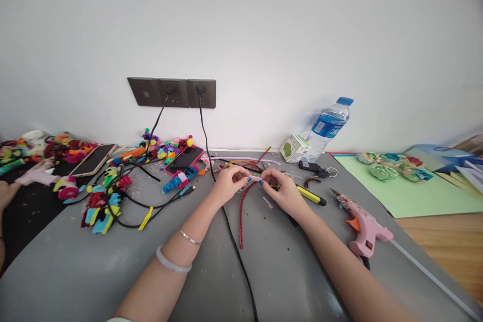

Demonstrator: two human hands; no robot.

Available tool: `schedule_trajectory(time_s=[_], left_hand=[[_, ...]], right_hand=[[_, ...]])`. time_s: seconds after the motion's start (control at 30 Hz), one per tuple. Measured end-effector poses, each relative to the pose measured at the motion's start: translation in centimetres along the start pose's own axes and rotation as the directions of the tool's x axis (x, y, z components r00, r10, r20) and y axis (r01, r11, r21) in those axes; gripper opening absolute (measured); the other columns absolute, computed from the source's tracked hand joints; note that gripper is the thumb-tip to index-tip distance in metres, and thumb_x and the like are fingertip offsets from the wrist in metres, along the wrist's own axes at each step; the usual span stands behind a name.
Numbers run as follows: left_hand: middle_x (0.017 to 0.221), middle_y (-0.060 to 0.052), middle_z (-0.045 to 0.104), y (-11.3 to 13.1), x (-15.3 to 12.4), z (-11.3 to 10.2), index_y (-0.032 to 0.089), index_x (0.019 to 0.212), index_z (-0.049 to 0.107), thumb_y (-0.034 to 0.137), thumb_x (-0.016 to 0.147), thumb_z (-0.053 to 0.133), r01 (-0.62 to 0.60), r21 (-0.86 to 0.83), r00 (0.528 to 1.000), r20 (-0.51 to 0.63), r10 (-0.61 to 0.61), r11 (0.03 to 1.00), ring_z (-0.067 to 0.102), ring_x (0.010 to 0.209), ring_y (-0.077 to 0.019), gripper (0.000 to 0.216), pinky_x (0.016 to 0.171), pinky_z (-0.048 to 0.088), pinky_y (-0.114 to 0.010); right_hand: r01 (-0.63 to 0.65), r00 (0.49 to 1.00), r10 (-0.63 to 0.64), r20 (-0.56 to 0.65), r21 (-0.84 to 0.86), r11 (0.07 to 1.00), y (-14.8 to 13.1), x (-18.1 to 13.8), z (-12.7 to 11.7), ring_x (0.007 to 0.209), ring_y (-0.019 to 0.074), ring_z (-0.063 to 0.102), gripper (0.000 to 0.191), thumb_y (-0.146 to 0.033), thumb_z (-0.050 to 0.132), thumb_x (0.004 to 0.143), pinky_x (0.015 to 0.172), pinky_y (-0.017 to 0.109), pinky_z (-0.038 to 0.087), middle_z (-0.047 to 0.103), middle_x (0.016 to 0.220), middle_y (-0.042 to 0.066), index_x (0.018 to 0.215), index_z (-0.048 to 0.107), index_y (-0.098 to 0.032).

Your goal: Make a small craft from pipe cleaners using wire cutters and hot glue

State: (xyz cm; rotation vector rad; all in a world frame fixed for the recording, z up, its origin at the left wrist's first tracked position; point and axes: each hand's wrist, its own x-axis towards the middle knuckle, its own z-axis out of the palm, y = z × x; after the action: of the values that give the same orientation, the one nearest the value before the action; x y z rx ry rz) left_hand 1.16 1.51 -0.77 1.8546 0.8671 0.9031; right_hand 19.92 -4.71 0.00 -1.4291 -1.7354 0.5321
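Both my hands meet over the middle of the grey table (75, 261). My left hand (228, 183) and my right hand (283, 188) are closed in pinches on a thin red glittery band (241, 211), which curves down from my fingers toward me. A small pale piece sits between my fingertips at the top of the band. A white bangle and a thin bracelet are on my left wrist.
A pink glue gun (364, 226) lies at the right, with a yellow-and-black utility knife (311, 195) and keys (315, 167) nearby. Two phones (96, 158) (184, 158), colourful craft pieces (101, 206) and black cables (234, 246) lie left. A water bottle (328, 126) stands by the wall.
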Motion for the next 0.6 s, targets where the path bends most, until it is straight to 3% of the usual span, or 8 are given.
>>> schedule_trajectory(time_s=[0.6], left_hand=[[0.079,-0.003,0.069,0.25,-0.04,-0.07,0.016,0.087,0.067,0.018,0.081,0.058,0.002,-0.003,1.0,0.003,-0.002,1.0,0.059,0.062,-0.0131,0.011,0.058,0.043,-0.024]], right_hand=[[0.004,1.0,-0.004,-0.008,-0.004,1.0,-0.26,0.05,-0.06,0.067,0.0162,0.057,0.01,-0.022,0.05,0.08,0.064,0.027,0.044,0.062,0.073,0.001,0.085,0.059,-0.021]])
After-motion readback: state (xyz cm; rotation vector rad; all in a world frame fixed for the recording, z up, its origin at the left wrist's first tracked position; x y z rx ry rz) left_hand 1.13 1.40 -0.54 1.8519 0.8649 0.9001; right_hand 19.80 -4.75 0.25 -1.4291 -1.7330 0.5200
